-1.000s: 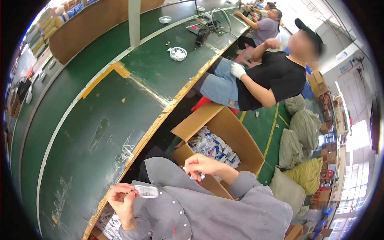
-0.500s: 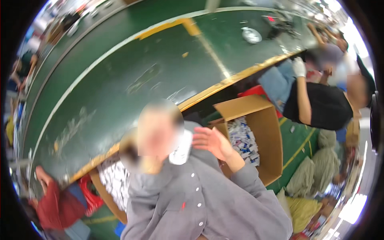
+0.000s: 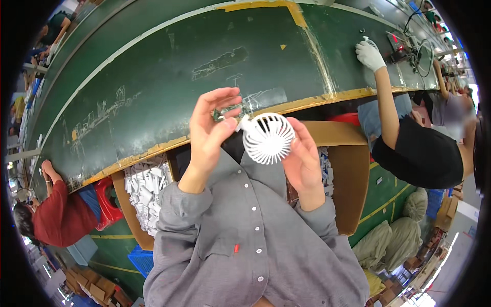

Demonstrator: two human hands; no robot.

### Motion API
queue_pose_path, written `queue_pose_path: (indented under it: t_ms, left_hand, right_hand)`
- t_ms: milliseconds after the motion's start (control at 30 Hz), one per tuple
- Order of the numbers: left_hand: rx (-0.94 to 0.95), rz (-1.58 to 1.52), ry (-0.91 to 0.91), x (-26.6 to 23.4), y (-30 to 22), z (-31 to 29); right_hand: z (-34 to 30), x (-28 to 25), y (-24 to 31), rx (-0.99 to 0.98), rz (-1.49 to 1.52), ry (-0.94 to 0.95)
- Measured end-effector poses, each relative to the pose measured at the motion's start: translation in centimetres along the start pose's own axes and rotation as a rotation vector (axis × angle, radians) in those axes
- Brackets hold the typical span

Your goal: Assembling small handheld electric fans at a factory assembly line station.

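A white handheld fan head (image 3: pixel 269 137) with a round slotted guard and a short neck is held up before my chest, near the bench edge. My right hand (image 3: pixel 305 162) grips it by its right rim, thumb on the near side. My left hand (image 3: pixel 208 128) is curled at the fan's neck, its thumb tip beside the neck. Between that thumb and the fingers is a small green part (image 3: pixel 221 113), perhaps a circuit board; its details are too small to make out.
A green workbench (image 3: pixel 153 87) runs across in front. White plastic parts fill a carton (image 3: pixel 123 199) at left; an open carton (image 3: pixel 350 179) with small pieces stands at right. A co-worker's gloved hand (image 3: pixel 370 55) is on the bench at right; another person (image 3: pixel 56 215) sits at left.
The view has steadied. My right hand, raised with spread fingers before, now grips the fan head. My left hand has come into view at the fan's neck.
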State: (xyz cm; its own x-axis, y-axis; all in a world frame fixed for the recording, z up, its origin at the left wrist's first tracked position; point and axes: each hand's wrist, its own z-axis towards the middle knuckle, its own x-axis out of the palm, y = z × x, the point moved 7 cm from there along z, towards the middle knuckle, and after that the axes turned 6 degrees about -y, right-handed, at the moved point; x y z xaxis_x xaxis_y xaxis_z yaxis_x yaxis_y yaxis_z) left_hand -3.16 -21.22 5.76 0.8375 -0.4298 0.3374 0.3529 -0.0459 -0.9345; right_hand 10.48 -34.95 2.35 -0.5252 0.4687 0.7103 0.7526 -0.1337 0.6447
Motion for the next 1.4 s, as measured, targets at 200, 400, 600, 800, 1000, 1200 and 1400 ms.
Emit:
queue_pose_path:
  t_ms: [200, 400, 600, 800, 1000, 1200, 1400]
  left_hand:
    - [-0.349, -0.027, 0.187, 1.1, 3.7, -0.8]
    - [-0.488, -0.166, 0.162, 2.3, 4.2, 0.2]
    - [-0.262, 0.001, 0.100, 1.0, 3.5, 3.1]
    - [0.131, 0.528, -0.152, -10.2, 2.4, 9.6]
    - [0.324, 1.176, -0.385, -20.6, 0.2, 15.2]
    - [0.233, 1.476, -0.481, -27.5, -0.3, 16.6]
    - [0.231, 1.734, -0.523, -30.3, 1.4, 15.6]
  right_hand:
    - [1.3, 0.4, 2.2, -0.083, -0.029, -0.010]
    - [1.9, -0.2, 3.3, -0.048, -0.016, 0.016]
    - [4.3, -3.3, 5.5, -0.058, 0.119, -0.091]
    - [10.8, -9.6, 13.9, -0.636, -0.586, -0.316]
    - [20.2, -13.2, 20.0, -1.002, -2.117, -0.488]
    - [22.3, -10.2, 14.8, -1.102, -2.091, -0.349]
    - [24.5, -7.6, 11.4, -0.988, -1.873, -0.302]
